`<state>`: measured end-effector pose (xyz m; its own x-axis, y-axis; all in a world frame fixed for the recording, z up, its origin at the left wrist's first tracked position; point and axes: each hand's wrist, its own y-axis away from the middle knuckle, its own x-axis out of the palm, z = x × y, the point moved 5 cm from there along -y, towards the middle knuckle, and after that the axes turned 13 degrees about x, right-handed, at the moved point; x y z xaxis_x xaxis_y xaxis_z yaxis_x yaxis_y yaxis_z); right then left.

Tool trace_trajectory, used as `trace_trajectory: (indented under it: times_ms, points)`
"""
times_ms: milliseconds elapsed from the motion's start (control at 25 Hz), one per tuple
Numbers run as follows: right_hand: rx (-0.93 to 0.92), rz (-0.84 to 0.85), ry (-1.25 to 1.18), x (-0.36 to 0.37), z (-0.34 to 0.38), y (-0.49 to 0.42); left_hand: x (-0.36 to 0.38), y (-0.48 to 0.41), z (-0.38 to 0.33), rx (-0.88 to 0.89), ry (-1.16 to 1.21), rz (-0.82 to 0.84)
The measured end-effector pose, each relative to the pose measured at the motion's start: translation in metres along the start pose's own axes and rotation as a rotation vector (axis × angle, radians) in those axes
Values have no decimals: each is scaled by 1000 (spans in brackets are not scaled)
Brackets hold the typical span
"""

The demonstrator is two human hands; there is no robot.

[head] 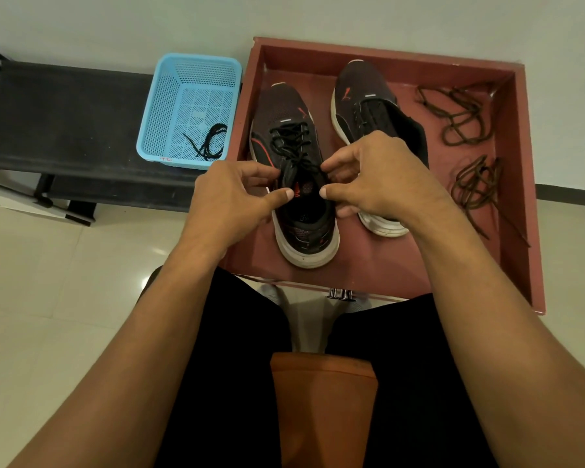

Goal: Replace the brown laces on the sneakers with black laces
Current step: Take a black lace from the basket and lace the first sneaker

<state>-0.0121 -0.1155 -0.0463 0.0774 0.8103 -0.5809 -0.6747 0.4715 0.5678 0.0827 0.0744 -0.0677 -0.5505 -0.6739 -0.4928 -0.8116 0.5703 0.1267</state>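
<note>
Near sneaker (304,238): stood in the left half of the red tray (379,268), toe pointing away from the person, heel nearest the tray's front edge.
Black lace (291,140): was threaded criss-cross through the near sneaker's eyelets, and its upper part ran out towards both hands at the shoe's opening.
Left hand (232,194): was at the left side of the shoe's opening, fingers curled and pinching the black lace, thumb stretched towards the tongue.
Right hand (375,173): was at the right side of the opening, fingers curled and pinching the same lace, thumb tip close to the left thumb tip but not touching it.
Far sneaker (362,92): stood to the right of the first and further back, tongue raised, partly hidden by the right hand. Lacing could not be told.
Brown laces (460,113): lay loose in two tangles along the tray's right side, one behind the other, clear of both shoes.
Spare black lace (210,143): lay coiled in the near right corner of the blue basket (164,106).
Blue basket: sat on a black bench (65,123), just beside the tray's left wall.
</note>
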Motion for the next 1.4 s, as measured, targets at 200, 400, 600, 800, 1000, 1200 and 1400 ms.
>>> trace_trajectory:
  times_ms: [200, 400, 600, 800, 1000, 1200, 1400]
  points:
    - [-14, -62, -88, 8, 5, -8, -3, -9, -6, 55, -93, -74]
    - [-71, -217, -110, 17, 18, -18, -5, -24, -16, 123, -267, -162]
    - [-90, -337, -105, 23, 22, -26, -6, -32, -11, 86, -160, -217]
    - [-91, -415, -45, 24, 30, -29, 0, -36, -6, 55, 23, -210]
    - [-146, -438, 29, 22, 34, -22, 4, -34, -11, 103, 101, -168]
    - [-317, -476, -161, 9, 53, -11, -40, -43, -4, 139, -62, -378]
    - [-460, -465, -108, 29, 92, -18, -89, -63, 9, 166, -209, -465]
